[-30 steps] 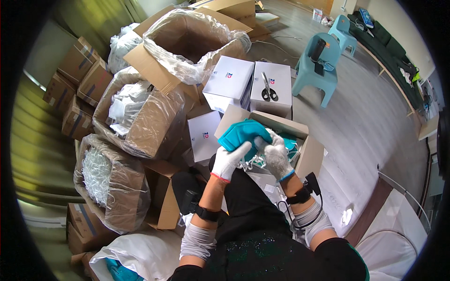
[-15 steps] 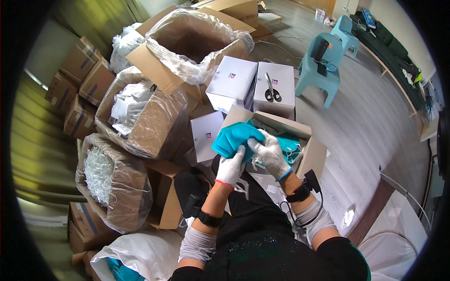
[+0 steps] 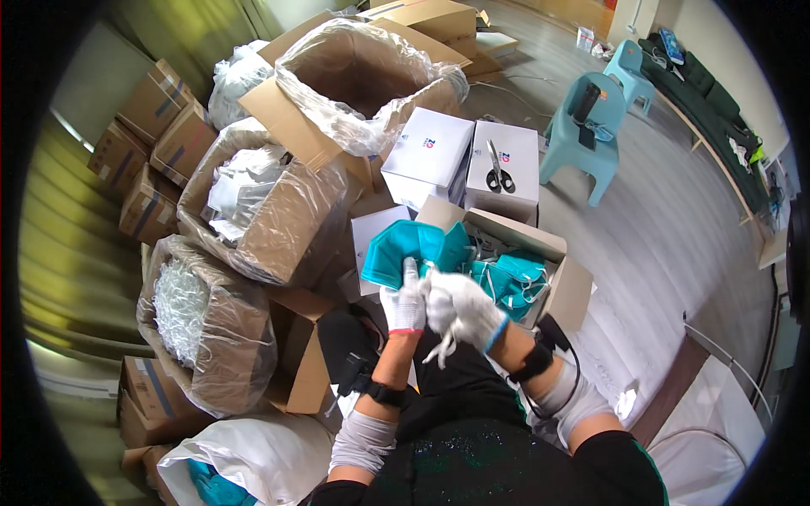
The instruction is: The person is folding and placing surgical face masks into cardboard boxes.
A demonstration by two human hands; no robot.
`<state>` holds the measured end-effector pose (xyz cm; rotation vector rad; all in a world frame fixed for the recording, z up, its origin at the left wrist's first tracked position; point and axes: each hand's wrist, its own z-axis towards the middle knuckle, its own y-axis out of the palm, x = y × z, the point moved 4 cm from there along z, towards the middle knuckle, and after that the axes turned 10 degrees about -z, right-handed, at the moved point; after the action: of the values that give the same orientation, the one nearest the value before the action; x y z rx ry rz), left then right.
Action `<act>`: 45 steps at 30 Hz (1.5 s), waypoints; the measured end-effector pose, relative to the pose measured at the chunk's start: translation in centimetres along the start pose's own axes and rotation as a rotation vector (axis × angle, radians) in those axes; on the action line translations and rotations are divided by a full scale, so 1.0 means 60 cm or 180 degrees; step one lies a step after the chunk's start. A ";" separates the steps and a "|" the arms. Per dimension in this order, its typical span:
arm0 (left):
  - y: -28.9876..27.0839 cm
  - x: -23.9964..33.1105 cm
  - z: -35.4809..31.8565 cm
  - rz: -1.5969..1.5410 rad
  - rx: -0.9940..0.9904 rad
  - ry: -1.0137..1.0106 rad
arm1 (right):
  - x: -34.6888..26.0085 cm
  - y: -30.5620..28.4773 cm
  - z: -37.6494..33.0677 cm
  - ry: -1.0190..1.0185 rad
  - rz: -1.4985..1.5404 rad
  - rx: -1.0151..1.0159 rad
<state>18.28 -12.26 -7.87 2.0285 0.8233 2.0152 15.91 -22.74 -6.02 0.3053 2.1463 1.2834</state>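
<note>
Both my hands wear white gloves and meet in front of me. My left hand pinches the lower edge of a teal face mask, which stands up above the fingers. My right hand touches the same mask from the right, and white elastic straps hang below it. Just behind the hands is an open cardboard box holding several more teal masks.
Plastic-lined cardboard boxes of white material crowd my left. Two white boxes lie beyond, one with scissors on top. A teal plastic stool stands on the grey floor to the right. A white bag lies at lower left.
The mask has swung from centre to the left and lower, and my two hands have drawn closer together under it, with the straps now dangling.
</note>
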 end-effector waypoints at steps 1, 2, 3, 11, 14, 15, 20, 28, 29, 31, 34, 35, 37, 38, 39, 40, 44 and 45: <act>0.011 -0.007 -0.019 0.0348 -0.0099 0.0288 | -0.013 -0.027 0.027 0.0010 0.0325 -0.0197; 0.023 -0.021 -0.054 0.0669 -0.0217 0.0522 | -0.064 -0.080 0.058 -0.0259 0.0620 -0.0179; 0.037 -0.032 -0.087 0.0994 -0.0372 0.0773 | -0.141 -0.158 0.085 -0.0726 0.0929 -0.0036; -0.012 0.080 -0.183 -0.0498 -0.0233 -0.1829 | -0.330 -0.180 -0.033 -0.2674 -0.1012 0.1634; 0.015 0.110 -0.160 -0.1553 -0.1067 -0.2301 | -0.175 0.004 -0.038 -0.1970 -0.1655 0.0958; 0.031 0.111 -0.159 -0.1843 -0.1288 -0.2400 | -0.125 -0.014 -0.028 -0.1857 -0.1694 0.0261; 0.021 0.072 -0.161 -0.2494 -0.0232 -0.2791 | 0.025 0.091 -0.038 -0.1959 -0.2683 0.0062; -0.155 0.105 -0.096 0.1025 -0.0803 -0.0295 | -0.056 0.037 -0.001 -0.1379 -0.2403 0.0650; -0.159 0.116 -0.090 0.1110 -0.0903 -0.0319 | -0.064 0.054 -0.006 -0.1774 -0.3116 0.0573; -0.127 0.154 -0.084 0.1364 -0.1023 -0.0386 | -0.058 0.069 -0.002 -0.1835 -0.3696 0.0457; -0.094 0.157 -0.072 0.0582 -0.0613 -0.0604 | -0.034 0.072 0.029 -0.1221 -0.2857 0.0428; -0.088 0.155 -0.069 0.0385 -0.0487 -0.0358 | -0.029 0.090 0.032 -0.1255 -0.2276 0.0484; -0.095 0.160 -0.058 0.0805 -0.0342 0.0375 | -0.018 0.019 0.061 -0.0785 -0.0226 -0.1277; -0.102 0.168 -0.056 0.1046 -0.0208 0.0751 | -0.008 0.027 0.069 -0.1224 -0.1341 -0.1347; -0.101 0.180 -0.050 0.1361 -0.0183 0.0937 | 0.010 0.040 0.069 -0.1683 -0.2479 -0.1375; -0.106 0.189 -0.047 0.1428 0.0008 0.1062 | 0.039 0.043 0.059 -0.0691 -0.2145 -0.1182; -0.111 0.167 -0.062 0.2737 -0.0197 0.1218 | 0.061 0.051 0.075 -0.1238 -0.3141 -0.0547; -0.103 0.133 -0.089 0.2784 -0.0572 0.2229 | 0.037 0.039 0.098 -0.1135 -0.2746 -0.0420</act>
<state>11.01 -4.61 -3.53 1.7091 -0.2952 3.1923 17.48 -16.29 -6.90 -0.3918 1.5793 0.7737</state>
